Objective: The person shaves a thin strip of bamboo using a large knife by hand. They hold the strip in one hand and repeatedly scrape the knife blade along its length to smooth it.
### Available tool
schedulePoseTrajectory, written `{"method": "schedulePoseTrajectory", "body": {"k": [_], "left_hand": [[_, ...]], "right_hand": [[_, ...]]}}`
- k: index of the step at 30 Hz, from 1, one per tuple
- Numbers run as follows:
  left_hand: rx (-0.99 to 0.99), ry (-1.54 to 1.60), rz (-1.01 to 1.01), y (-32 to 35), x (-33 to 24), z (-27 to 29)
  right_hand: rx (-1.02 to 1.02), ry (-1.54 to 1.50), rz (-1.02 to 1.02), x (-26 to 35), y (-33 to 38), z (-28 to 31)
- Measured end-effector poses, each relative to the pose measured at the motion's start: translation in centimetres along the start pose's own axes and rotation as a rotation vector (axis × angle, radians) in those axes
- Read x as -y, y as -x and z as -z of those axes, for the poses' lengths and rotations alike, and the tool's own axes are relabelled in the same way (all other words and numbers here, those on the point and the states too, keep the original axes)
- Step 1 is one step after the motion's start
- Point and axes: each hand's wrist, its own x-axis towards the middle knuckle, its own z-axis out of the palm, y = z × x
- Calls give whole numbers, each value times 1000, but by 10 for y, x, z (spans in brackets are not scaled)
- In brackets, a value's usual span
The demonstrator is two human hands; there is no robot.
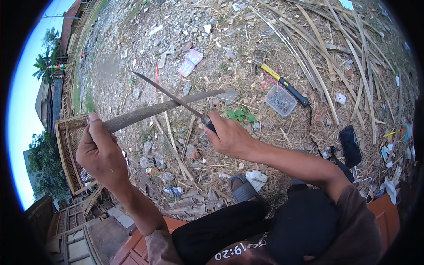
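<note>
My left hand (104,152) is closed round the near-left end of a long grey-brown wooden stick (150,111), thumb along its top. The stick slants away to the right and looks narrower at its far end. In my right hand (229,137) is a knife (165,92) with a dark handle and a long, narrow, pointed blade. Its blade crosses the stick near the middle of the view, pointing to the upper left. Whether the blade touches the stick I cannot tell. My fingers hide most of the knife's handle.
Right of my hands lie a yellow-and-black hammer (282,81) and a clear tub of nails (281,101). Long wooden strips (318,39) pile at the upper right. A phone (350,146) rests nearby. A lattice frame (70,152) stands left; a sandalled foot (243,189) is below.
</note>
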Motion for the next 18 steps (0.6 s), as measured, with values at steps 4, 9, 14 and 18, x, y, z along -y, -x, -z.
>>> {"method": "schedulePoseTrajectory", "body": {"k": [4,9,14,18], "left_hand": [[18,-9,9,4,-1,1],[2,-10,-9,0,-3,-2],[1,-80,-8,-2,-6,-5],[7,-79,-26,3,-1,-4]], "right_hand": [[52,-6,39,20,4,-3],[29,-23,46,15,3,-2],[23,68,-44,-5,-10,3],[-50,43,246,12,6,-5]]}}
